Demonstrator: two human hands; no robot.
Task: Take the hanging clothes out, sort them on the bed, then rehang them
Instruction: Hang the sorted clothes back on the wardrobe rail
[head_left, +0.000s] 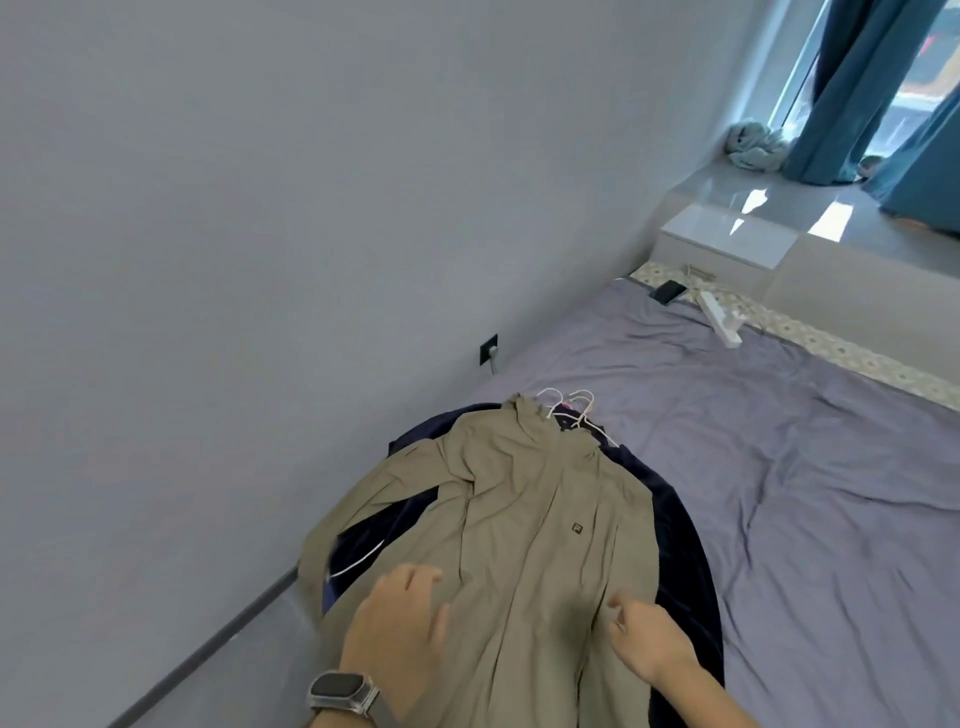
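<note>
sorting step | khaki jacket (524, 525) lying flat on bed (779, 441) atop dark garments (670, 525), under our fingers | left hand (400, 629) pressing it, fingers loosely together, likely smoothing | right hand (649, 644) fingers curling, seemingly pinching fabric | white hangers (571, 405) lying beyond fingertips, kept in for rehanging

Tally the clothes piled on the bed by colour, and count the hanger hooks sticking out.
Khaki jacket: 1
Navy garment: at least 1, mostly covered
White hanger hooks: 2
Total: 4

Small dark "F" logo (squared) — khaki jacket (524, 519) chest
</note>
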